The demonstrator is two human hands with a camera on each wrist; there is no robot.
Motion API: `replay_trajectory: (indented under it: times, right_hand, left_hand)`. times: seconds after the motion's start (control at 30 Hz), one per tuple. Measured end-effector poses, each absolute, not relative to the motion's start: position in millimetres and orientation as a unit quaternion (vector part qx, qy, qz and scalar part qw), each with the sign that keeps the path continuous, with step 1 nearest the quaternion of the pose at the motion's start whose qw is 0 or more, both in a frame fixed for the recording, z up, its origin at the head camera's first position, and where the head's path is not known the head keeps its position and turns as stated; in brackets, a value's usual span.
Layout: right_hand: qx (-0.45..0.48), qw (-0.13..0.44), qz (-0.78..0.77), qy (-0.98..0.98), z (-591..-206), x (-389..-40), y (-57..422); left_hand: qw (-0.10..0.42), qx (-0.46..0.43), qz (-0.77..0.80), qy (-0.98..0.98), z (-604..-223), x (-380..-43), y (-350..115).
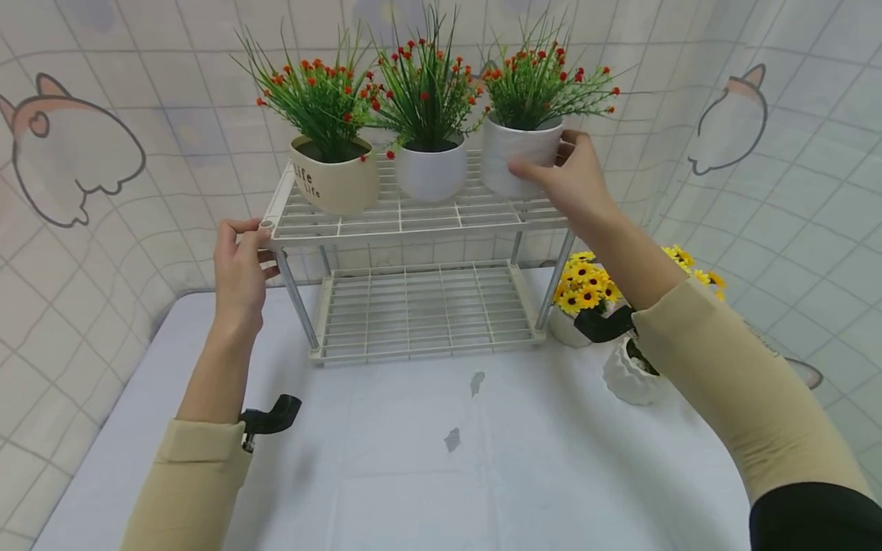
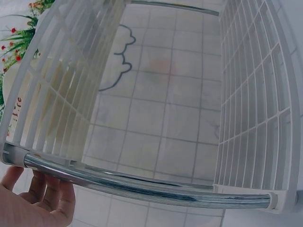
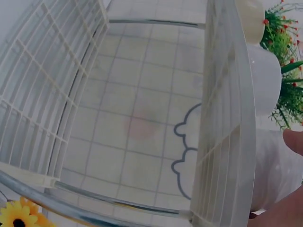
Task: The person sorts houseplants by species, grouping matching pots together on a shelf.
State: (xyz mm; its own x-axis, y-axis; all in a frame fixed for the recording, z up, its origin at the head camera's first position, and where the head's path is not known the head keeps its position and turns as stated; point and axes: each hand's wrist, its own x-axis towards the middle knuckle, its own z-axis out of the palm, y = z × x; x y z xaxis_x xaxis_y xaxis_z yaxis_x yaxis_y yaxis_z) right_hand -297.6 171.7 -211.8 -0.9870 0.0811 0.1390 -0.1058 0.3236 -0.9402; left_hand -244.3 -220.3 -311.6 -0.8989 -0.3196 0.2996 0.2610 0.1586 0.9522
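Hands well apart: left on the rack's corner, right on the end pot.
Left hand [image 1: 241,268] at the rack [image 1: 413,234], top front-left corner; fingertips bent against the chrome post [image 2: 137,188] just under the shelf, forearm rising steeply from lower left. Right hand [image 1: 577,182] clamped on the white pot [image 1: 499,164], thumb across its front, fingers round the far right side; forearm slants up and leftward from lower right, passing in front of yellow flowers [image 1: 582,287]. White pot upright at the right end of the top shelf; cannot tell if its base bears fully. Beside it, the middle pot [image 1: 430,174], then the cream pot [image 1: 347,185], all three with red-flowered grass. Small pot [image 1: 630,379] on the table [image 1: 386,497], below the right forearm.
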Motion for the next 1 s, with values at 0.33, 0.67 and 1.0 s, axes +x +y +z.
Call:
replay_trajectory:
  times: [0.33, 0.67, 1.0]
  right_hand:
    - [0.037, 0.094, 0.55, -0.829, -222, -267, 181]
    - [0.059, 0.149, 0.547, -0.822, -233, -236, 201]
    - [0.105, 0.194, 0.67, -0.709, -269, -183, 230]
  left_hand:
    - [0.224, 0.02, -0.658, -0.718, -313, -245, -225]
    - [0.226, 0.017, -0.665, -0.712, -311, -246, -228]
    - [0.219, 0.019, -0.672, -0.707, -311, -246, -223]
